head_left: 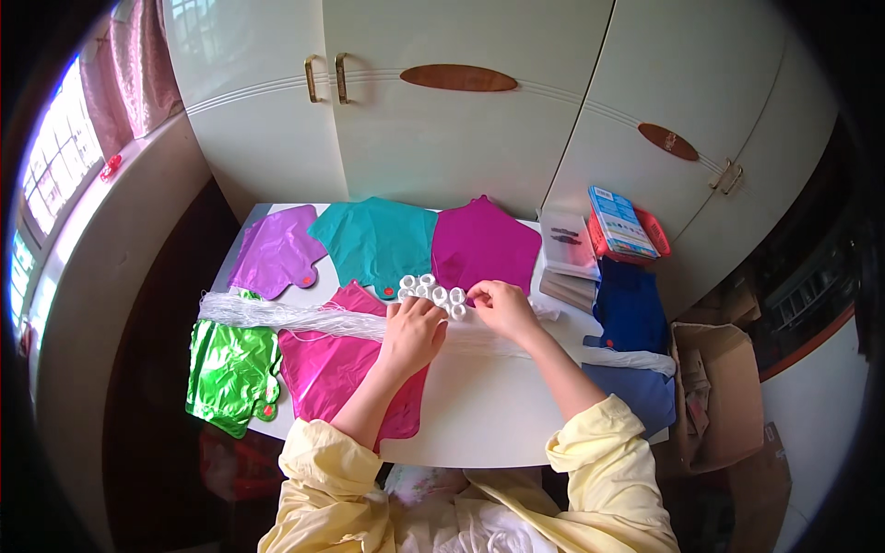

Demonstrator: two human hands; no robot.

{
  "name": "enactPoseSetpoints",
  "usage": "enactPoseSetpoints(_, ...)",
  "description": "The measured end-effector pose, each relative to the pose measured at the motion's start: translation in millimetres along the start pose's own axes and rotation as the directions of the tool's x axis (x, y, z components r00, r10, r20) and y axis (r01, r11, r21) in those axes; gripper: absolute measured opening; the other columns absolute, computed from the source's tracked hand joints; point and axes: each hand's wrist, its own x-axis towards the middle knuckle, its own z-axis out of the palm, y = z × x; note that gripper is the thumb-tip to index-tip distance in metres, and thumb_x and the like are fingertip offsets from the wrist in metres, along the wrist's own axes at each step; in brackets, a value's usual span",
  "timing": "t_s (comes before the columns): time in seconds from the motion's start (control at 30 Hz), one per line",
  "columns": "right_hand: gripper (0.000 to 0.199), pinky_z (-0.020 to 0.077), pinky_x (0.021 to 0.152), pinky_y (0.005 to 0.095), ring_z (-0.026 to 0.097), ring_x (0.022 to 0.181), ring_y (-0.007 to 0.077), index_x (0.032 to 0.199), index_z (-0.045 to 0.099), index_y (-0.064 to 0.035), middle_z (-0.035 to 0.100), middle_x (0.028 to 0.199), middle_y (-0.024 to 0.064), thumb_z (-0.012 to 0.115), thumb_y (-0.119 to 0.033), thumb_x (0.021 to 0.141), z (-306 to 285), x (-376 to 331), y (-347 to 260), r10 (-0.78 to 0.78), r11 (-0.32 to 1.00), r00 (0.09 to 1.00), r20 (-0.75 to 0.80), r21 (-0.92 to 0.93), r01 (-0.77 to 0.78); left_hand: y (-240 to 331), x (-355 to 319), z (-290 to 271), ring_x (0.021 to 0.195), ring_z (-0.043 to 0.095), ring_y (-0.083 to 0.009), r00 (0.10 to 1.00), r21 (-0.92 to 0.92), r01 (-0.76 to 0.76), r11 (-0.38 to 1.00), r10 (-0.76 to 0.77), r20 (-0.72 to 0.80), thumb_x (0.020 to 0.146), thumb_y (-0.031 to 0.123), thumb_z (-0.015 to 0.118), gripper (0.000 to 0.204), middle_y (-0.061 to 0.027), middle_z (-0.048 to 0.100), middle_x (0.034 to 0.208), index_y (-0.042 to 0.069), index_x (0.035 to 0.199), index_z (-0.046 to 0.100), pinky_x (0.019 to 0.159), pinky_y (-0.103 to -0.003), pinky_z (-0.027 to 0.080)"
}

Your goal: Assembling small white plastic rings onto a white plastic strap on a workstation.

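Note:
A small cluster of white rings [427, 288], like short rolls, lies at the middle of the table. My left hand [412, 334] is at the near side of the cluster, palm down, its fingers a little apart and reaching to the nearest rings. Just right of the cluster is my right hand [505, 309], thumb and fingers drawn together beside the rightmost ring; whatever is between the fingertips is too small to tell. A long bundle of white strings [277, 313] runs across the table under my hands, and its other end [636, 359] shows at the right.
Flat foil balloons surround the strings: purple [274, 253], teal [376, 244], magenta [486, 244], green [230, 373], pink [346, 369] and blue [631, 304]. A red basket [653, 232] with blue packets stands back right. A cardboard box [724, 396] sits beside the table; cabinets [461, 138] rise behind.

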Motion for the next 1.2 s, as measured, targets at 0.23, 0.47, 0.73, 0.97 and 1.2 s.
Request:
enactPoseSetpoints(0.23, 0.010, 0.0493, 0.066, 0.0353, 0.062, 0.072, 0.0252, 0.082, 0.066, -0.0043, 0.060, 0.081, 0.0114, 0.064, -0.010, 0.074, -11.8, -34.8, -2.9, -0.173, 0.983, 0.973, 0.152, -0.035, 0.180, -2.0, -3.8, 4.8, 0.077, 0.055, -0.0235, 0.998, -0.046, -0.028, 0.999, 0.030, 0.063, 0.073, 0.012, 0.063, 0.005, -0.0054, 0.055, 0.076, 0.009, 0.077, 0.063, 0.068, -0.036, 0.044)
enactPoseSetpoints(0.47, 0.010, 0.0486, 0.059, 0.0285, 0.060, 0.065, 0.0171, 0.083, 0.066, -0.0037, 0.058, 0.080, 0.0068, 0.067, -0.007, 0.074, 9.0, -47.8, 17.4, -0.236, 0.967, 0.970, 0.052, 0.110, 0.230, -0.3, -5.0, 10.0, 0.073, 0.059, -0.0274, 0.984, -0.124, 0.028, 0.992, -0.006, 0.176, 0.074, 0.012, 0.062, 0.009, -0.0087, 0.057, 0.074, 0.007, 0.082, 0.063, 0.067, -0.038, 0.047)
enactPoseSetpoints(0.73, 0.007, 0.0505, 0.061, 0.0337, 0.062, 0.068, 0.0241, 0.079, 0.064, -0.0049, 0.058, 0.082, 0.0086, 0.067, -0.008, 0.073, 12.2, -54.2, 16.6, -0.261, 0.958, 0.965, 0.002, 0.124, 0.259, 4.9, -3.5, 5.7, 0.070, 0.058, -0.0292, 0.980, -0.128, 0.070, 0.989, -0.045, 0.192, 0.074, 0.011, 0.063, 0.011, -0.0096, 0.055, 0.073, 0.006, 0.081, 0.057, 0.062, -0.039, 0.046)
enactPoseSetpoints(0.97, 0.010, 0.0499, 0.059, 0.0322, 0.062, 0.067, 0.0218, 0.082, 0.066, -0.0053, 0.058, 0.083, 0.0070, 0.069, -0.009, 0.074, 15.8, -54.9, 20.1, -0.289, 0.953, 0.957, -0.036, 0.081, 0.291, 11.4, -2.2, 3.5, 0.069, 0.058, -0.0288, 0.982, -0.147, 0.025, 0.989, 0.003, 0.191, 0.074, 0.011, 0.063, 0.008, -0.0096, 0.055, 0.071, 0.006, 0.078, 0.058, 0.064, -0.039, 0.047)
enactPoseSetpoints(1.2, 0.007, 0.0503, 0.061, 0.0343, 0.061, 0.068, 0.0242, 0.081, 0.064, -0.0052, 0.058, 0.082, 0.0076, 0.067, -0.008, 0.075, 16.8, -53.6, 21.9, -0.267, 0.960, 0.962, -0.055, 0.068, 0.270, 8.5, -2.9, 9.5, 0.070, 0.058, -0.0281, 0.984, -0.137, 0.023, 0.990, 0.001, 0.175, 0.075, 0.010, 0.062, 0.005, -0.0091, 0.056, 0.073, 0.006, 0.078, 0.062, 0.062, -0.039, 0.047)
